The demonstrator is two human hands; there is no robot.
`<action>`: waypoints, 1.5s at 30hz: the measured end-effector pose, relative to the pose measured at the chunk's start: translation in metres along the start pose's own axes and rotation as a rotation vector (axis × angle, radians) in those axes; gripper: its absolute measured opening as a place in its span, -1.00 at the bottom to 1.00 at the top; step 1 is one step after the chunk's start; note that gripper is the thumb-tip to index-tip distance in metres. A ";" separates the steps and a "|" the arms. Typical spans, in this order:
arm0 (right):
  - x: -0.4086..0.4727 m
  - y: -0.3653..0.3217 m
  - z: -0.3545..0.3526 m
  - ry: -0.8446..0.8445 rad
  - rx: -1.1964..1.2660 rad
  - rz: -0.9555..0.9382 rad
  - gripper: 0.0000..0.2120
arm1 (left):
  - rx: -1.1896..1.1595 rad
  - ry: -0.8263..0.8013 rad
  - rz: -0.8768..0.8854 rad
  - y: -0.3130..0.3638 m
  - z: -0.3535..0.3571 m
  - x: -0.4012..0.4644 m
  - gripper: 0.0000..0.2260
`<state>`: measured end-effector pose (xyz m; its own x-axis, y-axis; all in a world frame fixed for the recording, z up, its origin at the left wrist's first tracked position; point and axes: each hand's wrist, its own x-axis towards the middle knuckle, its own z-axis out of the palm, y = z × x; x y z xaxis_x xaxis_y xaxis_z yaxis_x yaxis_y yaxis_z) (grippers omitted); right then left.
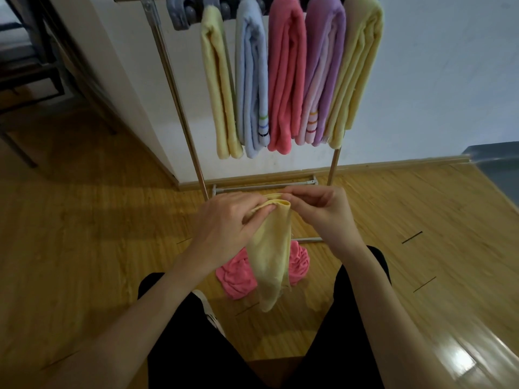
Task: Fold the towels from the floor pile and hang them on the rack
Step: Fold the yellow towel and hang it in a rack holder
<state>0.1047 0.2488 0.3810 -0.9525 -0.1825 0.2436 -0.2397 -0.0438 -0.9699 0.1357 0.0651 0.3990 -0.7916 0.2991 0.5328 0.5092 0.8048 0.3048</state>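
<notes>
Below the rack [179, 88], the left hand [224, 223] and right hand [323, 211] both pinch the top fold of a yellow towel [271, 256] hanging above the pink towel [238, 279] on the floor. If either pinch loosens, the layers could slide apart and the fold would be lost. The rack holds five folded towels: yellow, blue, pink, purple, yellow.

Seven towels [271, 248], one rack [179, 108], two hands [224, 220].
</notes>
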 end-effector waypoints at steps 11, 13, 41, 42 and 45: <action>-0.005 0.003 0.007 -0.027 0.052 0.026 -0.70 | -0.029 0.118 -0.138 0.001 0.008 0.005 -0.80; -0.003 0.005 0.008 -0.014 0.041 0.010 -0.69 | -0.039 0.107 -0.133 -0.002 0.007 0.007 -0.79; 0.050 -0.053 0.037 0.144 0.314 0.109 -0.72 | -0.822 -0.274 -0.750 -0.090 0.106 -0.070 -0.81; 0.053 -0.057 0.033 0.172 0.384 0.141 -0.69 | -0.802 -0.294 -0.735 -0.092 0.109 -0.071 -0.81; 0.060 -0.060 0.022 0.319 0.489 0.198 -0.80 | -0.772 -0.381 -0.750 -0.098 0.120 -0.072 -0.72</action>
<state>0.0664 0.2191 0.4536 -0.9975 0.0661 -0.0255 -0.0109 -0.4986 -0.8668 0.1021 0.0260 0.2362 -0.9677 0.1181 -0.2227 -0.1682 0.3555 0.9194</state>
